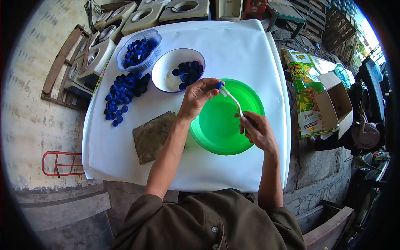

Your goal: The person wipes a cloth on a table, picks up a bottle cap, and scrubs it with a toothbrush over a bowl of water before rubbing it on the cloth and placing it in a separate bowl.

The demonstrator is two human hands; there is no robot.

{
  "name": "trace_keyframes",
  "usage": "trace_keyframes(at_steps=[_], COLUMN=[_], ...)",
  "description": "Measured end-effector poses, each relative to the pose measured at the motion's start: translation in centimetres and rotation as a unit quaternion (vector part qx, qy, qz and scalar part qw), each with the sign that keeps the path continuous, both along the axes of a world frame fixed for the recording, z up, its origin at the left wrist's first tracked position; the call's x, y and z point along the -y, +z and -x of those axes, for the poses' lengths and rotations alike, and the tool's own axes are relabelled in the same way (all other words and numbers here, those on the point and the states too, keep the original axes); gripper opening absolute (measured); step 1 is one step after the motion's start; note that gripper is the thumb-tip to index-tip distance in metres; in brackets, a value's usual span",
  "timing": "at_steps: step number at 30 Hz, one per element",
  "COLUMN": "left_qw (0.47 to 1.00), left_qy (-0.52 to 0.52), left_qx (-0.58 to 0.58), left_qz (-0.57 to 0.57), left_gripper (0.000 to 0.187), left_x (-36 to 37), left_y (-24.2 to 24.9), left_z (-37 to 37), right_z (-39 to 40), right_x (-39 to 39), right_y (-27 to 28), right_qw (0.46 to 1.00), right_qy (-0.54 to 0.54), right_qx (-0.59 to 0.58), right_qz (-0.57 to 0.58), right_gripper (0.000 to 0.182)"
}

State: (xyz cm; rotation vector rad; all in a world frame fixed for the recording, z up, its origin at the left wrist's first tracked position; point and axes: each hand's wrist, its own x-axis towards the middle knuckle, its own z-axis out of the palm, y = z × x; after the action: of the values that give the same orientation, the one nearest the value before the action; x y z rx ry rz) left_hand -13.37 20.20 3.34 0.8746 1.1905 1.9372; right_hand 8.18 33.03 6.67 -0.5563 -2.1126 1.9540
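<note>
Between its fingertips, my left hand (196, 100) pinches a blue bottle cap (219, 85) above the rim of a green basin (216, 141). My right hand (259, 130) grips the handle of a white toothbrush (234, 99), whose bristles touch or almost touch the cap. To the left of the basin, a white bowl (164, 68) with a blue rim contains several blue caps (190, 73). A loose pile of blue caps (125, 92) lies on the white table cover. Behind it stands a pale plastic basket (152, 61) with more caps. A folded brown cloth (153, 135) lies partly behind my left forearm.
The white-covered table (233, 41) fills the middle. White machine casings (143, 16) stand along the far side. A cardboard box (333, 102) and printed sacks (306, 87) are at right, with a person (361, 135) beyond. A red metal frame (62, 163) stands at left.
</note>
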Motion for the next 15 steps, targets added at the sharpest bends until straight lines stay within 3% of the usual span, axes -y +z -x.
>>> trace_keyframes(at_steps=[3,5,7,8,10,11,13,15], left_qw=[1.000,0.984,0.939,0.904,0.827,0.807,0.763,0.761], left_qy=[-0.002,-0.008,-0.031,-0.051,-0.087,-0.099,-0.122,-0.111], left_qx=[0.000,-0.108,-0.230,-0.295,-0.420,-0.436,-0.465,-0.460], left_qz=[0.025,0.144,0.253,0.304,0.364,0.386,0.431,0.444], left_gripper=[0.028,0.029,0.032,0.035,0.042,0.042,0.041,0.040], left_x=[-0.2,-0.5,-1.0,-1.1,-1.4,-1.4,-1.0,-0.7], left_y=[0.3,0.0,0.1,0.2,-1.0,-1.5,-0.1,0.5], left_z=[-0.1,-0.6,-1.2,-1.8,-2.0,-1.9,-2.5,-2.8], right_z=[-0.6,-0.8,-0.6,-0.6,-0.5,-0.5,-0.2,0.2], right_x=[-0.3,-0.6,-0.1,0.1,0.4,0.6,1.0,0.9], right_y=[1.3,0.8,0.8,1.4,0.3,-0.1,0.2,-0.5], right_qw=[0.999,0.990,0.967,0.963,0.928,0.904,0.894,0.880], right_qy=[-0.019,-0.047,-0.099,-0.091,-0.074,-0.065,-0.038,-0.020], right_qx=[0.026,0.039,0.050,0.091,0.069,0.056,0.116,0.138], right_qz=[-0.008,-0.129,-0.230,-0.235,-0.359,-0.419,-0.432,-0.455], right_gripper=[0.027,0.026,0.026,0.023,0.020,0.019,0.013,0.010])
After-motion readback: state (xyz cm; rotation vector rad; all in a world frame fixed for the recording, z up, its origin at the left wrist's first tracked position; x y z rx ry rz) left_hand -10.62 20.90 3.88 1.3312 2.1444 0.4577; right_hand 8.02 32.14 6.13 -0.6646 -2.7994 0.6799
